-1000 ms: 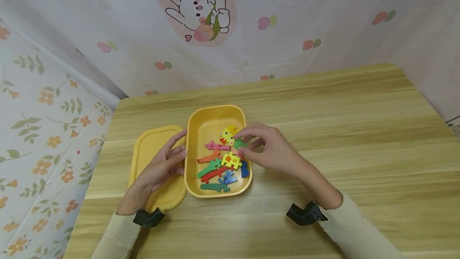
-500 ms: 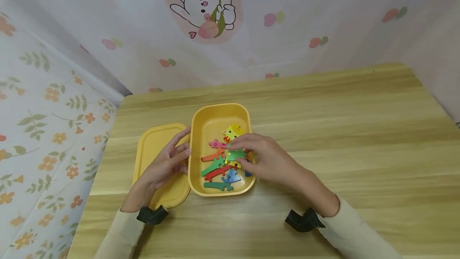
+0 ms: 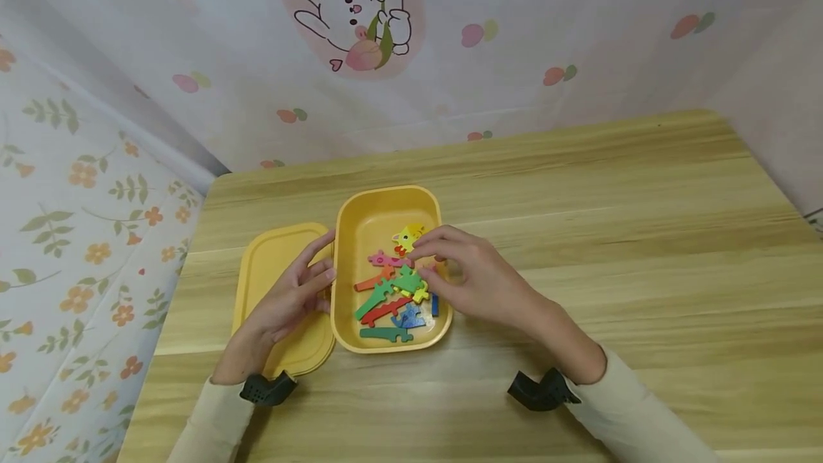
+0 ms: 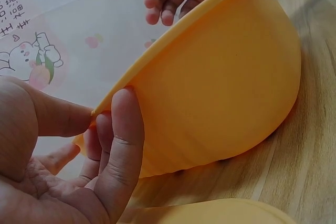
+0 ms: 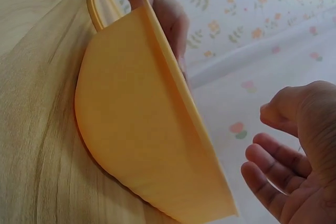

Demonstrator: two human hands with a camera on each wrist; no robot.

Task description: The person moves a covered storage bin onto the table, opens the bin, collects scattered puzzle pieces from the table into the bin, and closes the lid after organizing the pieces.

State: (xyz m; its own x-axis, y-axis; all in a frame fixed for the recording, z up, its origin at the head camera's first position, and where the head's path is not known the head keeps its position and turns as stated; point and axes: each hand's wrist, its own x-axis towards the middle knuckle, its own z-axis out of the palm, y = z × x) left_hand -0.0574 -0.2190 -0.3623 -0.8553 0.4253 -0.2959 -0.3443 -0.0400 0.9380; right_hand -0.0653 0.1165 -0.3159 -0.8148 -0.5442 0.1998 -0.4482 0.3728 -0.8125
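A yellow box (image 3: pixel 375 223) stands on the wooden table (image 3: pixel 611 220) with several flat coloured puzzle pieces in it. A green piece (image 3: pixel 406 281) lies on top of the heap, near a yellow animal head (image 3: pixel 408 236) and a pink piece (image 3: pixel 384 260). My right hand (image 3: pixel 450 266) hovers over the box's right side. In the right wrist view the right hand (image 5: pixel 294 150) is loosely curled and holds nothing. My left hand (image 3: pixel 302 288) rests its straight fingers (image 4: pixel 126 129) against the outer left wall of the box (image 4: pixel 220 87).
The yellow lid (image 3: pixel 273 266) lies flat on the table just left of the box, partly under my left hand. Patterned cloth walls close in behind and at the left. The table's right half is bare wood.
The right hand carried the green piece from the box's right rim down onto the heap and let go of it. The left hand stayed against the box.
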